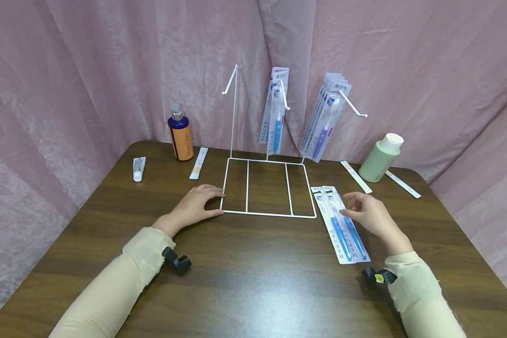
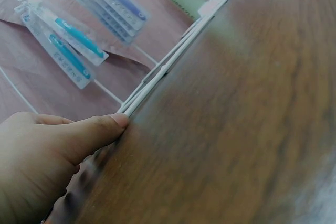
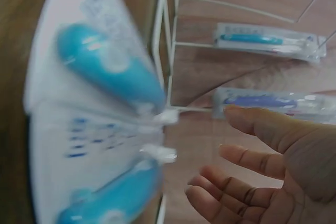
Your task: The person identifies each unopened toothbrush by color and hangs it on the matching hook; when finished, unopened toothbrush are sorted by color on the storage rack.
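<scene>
A white wire display rack (image 1: 270,215) stands on the table, its three hooks rising at the back. My left hand (image 1: 192,204) touches the rack's left side, thumb at the front corner and fingers spread apart along the side rod. Two packaged blue toothbrushes (image 1: 334,225) lie overlapping to the right of the rack. Just above their right edge hovers my right hand (image 1: 367,213), fingers loosely bent around nothing. Packaged toothbrushes (image 1: 277,117) with blue handles hang on the middle hook. Several more packs (image 1: 323,124), the front one purple, fill the right hook.
An orange and blue bottle (image 1: 181,138), a small white tube (image 1: 138,169) and a flat narrow packet (image 1: 198,163) are at the back left. Back right, a tilted green bottle (image 1: 380,157) leans near two narrow packets (image 1: 356,177). A pink curtain (image 1: 110,70) hangs behind the table.
</scene>
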Tool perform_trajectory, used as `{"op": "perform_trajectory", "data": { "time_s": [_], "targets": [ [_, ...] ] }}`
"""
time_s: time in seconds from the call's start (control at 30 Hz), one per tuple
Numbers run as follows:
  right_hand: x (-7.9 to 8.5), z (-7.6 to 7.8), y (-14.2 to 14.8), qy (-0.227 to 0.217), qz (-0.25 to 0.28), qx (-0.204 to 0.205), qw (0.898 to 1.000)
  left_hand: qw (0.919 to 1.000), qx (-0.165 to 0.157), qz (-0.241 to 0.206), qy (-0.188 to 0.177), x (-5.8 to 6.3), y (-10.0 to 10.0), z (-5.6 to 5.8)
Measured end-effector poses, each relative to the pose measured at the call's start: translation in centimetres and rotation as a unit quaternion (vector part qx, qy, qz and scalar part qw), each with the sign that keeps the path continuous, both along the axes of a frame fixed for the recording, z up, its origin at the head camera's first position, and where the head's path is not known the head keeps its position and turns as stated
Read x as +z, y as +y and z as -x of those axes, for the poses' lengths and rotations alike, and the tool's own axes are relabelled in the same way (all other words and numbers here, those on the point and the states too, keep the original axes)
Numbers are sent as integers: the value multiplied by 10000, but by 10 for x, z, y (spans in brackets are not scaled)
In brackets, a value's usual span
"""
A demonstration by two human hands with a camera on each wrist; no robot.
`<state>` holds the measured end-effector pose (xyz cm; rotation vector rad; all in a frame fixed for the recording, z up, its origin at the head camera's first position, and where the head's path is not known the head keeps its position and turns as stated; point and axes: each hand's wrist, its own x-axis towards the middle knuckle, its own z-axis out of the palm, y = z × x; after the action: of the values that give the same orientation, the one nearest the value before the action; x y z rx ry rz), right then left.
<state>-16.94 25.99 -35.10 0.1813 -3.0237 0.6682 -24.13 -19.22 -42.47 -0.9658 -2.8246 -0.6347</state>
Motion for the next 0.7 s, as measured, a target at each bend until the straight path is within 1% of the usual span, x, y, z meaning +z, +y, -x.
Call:
{"op": "perform_trajectory", "data": {
  "time_s": [0.3, 0.47, 0.7],
  "targets": [
    [-17, 5, 10, -649, 2, -241, 9976, 10000, 16, -40, -3, 0, 1, 0],
    [-22, 7, 11, -756, 35, -304, 9967, 10000, 11, -32, -24, 0, 0, 0],
    [-29, 8, 8, -638, -8, -375, 9973, 10000, 15, -28, -4, 0, 1, 0]
  ]
}}
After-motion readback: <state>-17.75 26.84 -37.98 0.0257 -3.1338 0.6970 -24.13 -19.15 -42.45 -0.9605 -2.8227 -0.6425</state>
